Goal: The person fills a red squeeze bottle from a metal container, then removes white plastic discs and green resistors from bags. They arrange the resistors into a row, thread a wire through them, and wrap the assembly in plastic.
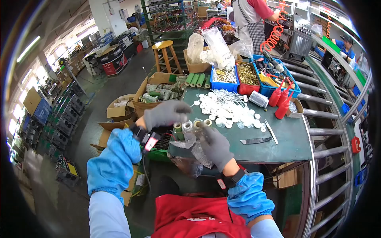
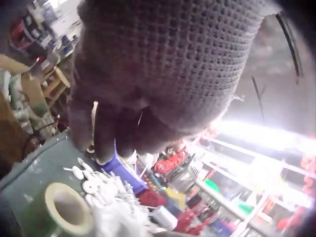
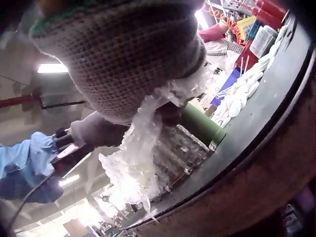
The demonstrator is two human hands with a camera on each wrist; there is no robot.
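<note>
My grey-gloved left hand [image 1: 166,114] is above the near left part of the green table [image 1: 293,146]. In the left wrist view a thin pale edge [image 2: 94,123] shows beside its dark fingers; whether they hold it is unclear. Below and right of that hand stand several green rolls with cream ends [image 1: 187,125], one roll [image 2: 69,210] large in the left wrist view. My right hand [image 1: 216,146] grips crumpled clear plastic film [image 3: 143,148] at the rolls' right side, and the film hangs toward the table's front edge. A green roll [image 3: 202,126] lies beyond its fingers.
White discs with stems [image 1: 230,109] are heaped mid-table. Right of them are a clear jar [image 1: 258,99], red bottles [image 1: 283,105], a black strip [image 1: 256,141] and a white stick [image 1: 271,131]. Blue [image 1: 225,84] and red bins stand behind. Cartons [image 1: 119,109] are left; rollers [image 1: 327,152] run right.
</note>
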